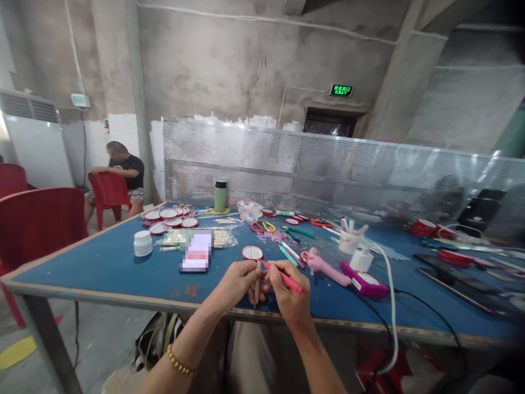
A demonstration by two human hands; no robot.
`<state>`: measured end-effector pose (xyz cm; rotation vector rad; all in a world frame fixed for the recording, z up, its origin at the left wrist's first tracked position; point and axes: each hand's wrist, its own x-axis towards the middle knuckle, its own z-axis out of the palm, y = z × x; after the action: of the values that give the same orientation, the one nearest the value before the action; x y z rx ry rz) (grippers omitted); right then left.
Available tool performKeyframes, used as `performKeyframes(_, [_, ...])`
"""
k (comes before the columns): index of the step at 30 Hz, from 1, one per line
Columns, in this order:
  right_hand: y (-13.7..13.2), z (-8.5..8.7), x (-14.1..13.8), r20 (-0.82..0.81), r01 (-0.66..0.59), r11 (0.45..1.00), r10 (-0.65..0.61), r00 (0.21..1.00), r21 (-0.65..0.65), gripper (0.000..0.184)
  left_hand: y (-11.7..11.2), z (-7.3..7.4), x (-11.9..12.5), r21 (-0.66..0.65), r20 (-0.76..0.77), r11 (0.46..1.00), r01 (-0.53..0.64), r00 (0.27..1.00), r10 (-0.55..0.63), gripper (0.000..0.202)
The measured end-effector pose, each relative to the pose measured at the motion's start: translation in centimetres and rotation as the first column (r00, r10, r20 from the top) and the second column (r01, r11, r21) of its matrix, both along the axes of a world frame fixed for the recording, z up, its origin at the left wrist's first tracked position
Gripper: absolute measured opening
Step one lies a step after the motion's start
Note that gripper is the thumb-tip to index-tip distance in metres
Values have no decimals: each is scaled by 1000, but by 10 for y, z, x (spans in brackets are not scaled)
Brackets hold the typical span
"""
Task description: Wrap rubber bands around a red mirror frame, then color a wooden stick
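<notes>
Near the table's front edge, my left hand [238,282] is closed around a thin wooden stick [257,293], which stands roughly upright. My right hand [292,303] grips a red marker pen [292,282], its tip end close to the stick. Whether the tip touches the wood I cannot tell. Just beyond my hands lies a small round white disc with a red rim [252,252]. Right of it are several pens [292,255] and a pink glue gun [328,268].
On the blue table [110,279] are a white jar [143,244], a phone [197,253], bagged sticks [223,239], stacked discs [170,214], a green bottle [220,196], scissors [268,226], a pen cup [349,241], and a purple device [367,282] with cables. A person [123,164] sits far left.
</notes>
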<state>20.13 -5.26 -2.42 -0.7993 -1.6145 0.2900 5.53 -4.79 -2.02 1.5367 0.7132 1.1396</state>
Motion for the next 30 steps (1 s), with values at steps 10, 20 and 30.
performKeyframes(10, [1, -1, 0, 1, 1, 1000, -1, 1000, -13, 17, -1, 0, 0, 5, -3, 1000, -4, 1000, 4, 42])
performKeyframes(20, [-3, 1, -1, -57, 0, 1000, 1, 998, 14, 13, 2, -3, 0, -5, -8, 1000, 7, 1000, -7, 42])
performKeyframes(30, [-2, 1, -1, -53, -97, 995, 95, 994, -25, 14, 4, -8, 1, 16, -23, 1000, 13, 1000, -13, 38])
